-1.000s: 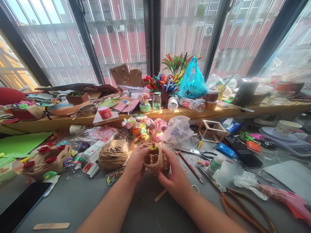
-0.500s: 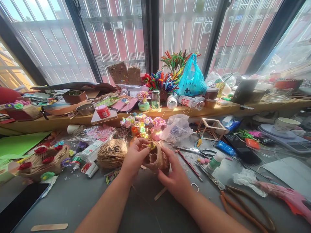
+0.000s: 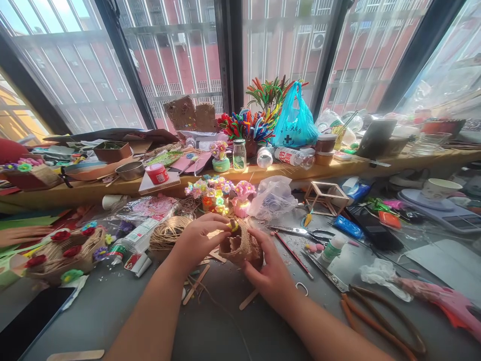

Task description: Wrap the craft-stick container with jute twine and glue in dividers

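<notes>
My right hand (image 3: 268, 268) is wrapped round the side of a small twine-covered pot (image 3: 235, 249), tilted with its mouth toward me. My left hand (image 3: 199, 238) reaches to the pot's rim, fingers and thumb closed on a small yellow and dark piece (image 3: 233, 225) there. The fingertips partly hide how that piece sits against the rim. Left of the pot, behind my left hand, lies a ball of twine (image 3: 170, 231). Wooden craft sticks (image 3: 196, 285) and a loose thread lie on the table below the pot.
Behind stand bunches of craft flowers (image 3: 214, 193). To the right lie scissors (image 3: 293, 231), a red pencil (image 3: 295, 254), large shears (image 3: 387, 321) and a pink glue gun (image 3: 439, 301). At left, another person's hand (image 3: 24, 234) is near a flower basket (image 3: 67, 250) and a phone (image 3: 33, 318).
My left hand has shifted left and its fingers have straightened, baring craft sticks under it. The pot stays in my right hand. Another person's hand has come in at the left.
</notes>
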The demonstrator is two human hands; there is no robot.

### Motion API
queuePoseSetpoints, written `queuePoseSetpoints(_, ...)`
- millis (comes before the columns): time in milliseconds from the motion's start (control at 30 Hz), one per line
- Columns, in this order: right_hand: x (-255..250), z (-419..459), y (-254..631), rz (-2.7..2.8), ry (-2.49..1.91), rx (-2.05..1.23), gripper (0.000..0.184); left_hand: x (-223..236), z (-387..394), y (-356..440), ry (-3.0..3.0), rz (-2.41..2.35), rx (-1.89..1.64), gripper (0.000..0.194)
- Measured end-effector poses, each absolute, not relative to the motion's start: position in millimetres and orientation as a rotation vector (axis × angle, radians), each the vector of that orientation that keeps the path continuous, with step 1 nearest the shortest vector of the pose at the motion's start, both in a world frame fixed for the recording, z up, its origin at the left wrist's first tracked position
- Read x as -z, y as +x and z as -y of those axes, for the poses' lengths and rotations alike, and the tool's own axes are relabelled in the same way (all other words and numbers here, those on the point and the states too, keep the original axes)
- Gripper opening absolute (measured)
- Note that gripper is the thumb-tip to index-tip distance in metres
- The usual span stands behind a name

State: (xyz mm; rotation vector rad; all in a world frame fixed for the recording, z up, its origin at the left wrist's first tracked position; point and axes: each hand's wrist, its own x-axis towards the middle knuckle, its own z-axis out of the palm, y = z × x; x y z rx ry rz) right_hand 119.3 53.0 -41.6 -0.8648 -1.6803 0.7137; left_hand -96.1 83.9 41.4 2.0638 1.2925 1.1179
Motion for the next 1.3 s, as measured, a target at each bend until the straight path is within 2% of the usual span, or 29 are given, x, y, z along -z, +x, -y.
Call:
queuePoseSetpoints(300,39.8,-51.4,118.6,1.561,-0.872,-0.927,0.062,-39.4,-77.7,-86.1,2.002,-1.208,-1.303,0.01)
queuePoseSetpoints(500,41.4,-52.1,116.1,1.387,-0.677,-1.172,0.058,-35.1,-75.6,-83.1,1.954,-1.228,-1.45,0.008)
queuePoseSetpoints(633,48.0,-56.9,118.8,1.3,-0.632,-1.276,0.054,-27.8,-78.3,-80.5,1.651,-1.258,-1.493,0.015)
queuePoseSetpoints(767,53.8,-61.2,122.4,1.258,-0.604,-1.36,0.06,-23.7,-82.2,-76.4,1.303,-1.272,-1.381,0.027)
queuePoseSetpoints(900,51.3,-59.8,123.8,1.325,-0.558,-1.459,0.06,-23.1,-84.3,-73.0,1.133,-1.144,-1.409,0.029)
queuePoseSetpoints(1100,41.6,-52.8,126.5,1.504,-0.634,-1.303,0.057,-26.8,-84.4,-75.3,1.03,-1.083,-1.422,0.03)
queuePoseSetpoints(1300,46.9,-53.4,125.6,1.338,-0.64,-1.238,0.055,-25.8,-84.5,-74.0,1.033,-1.124,-1.456,0.031)
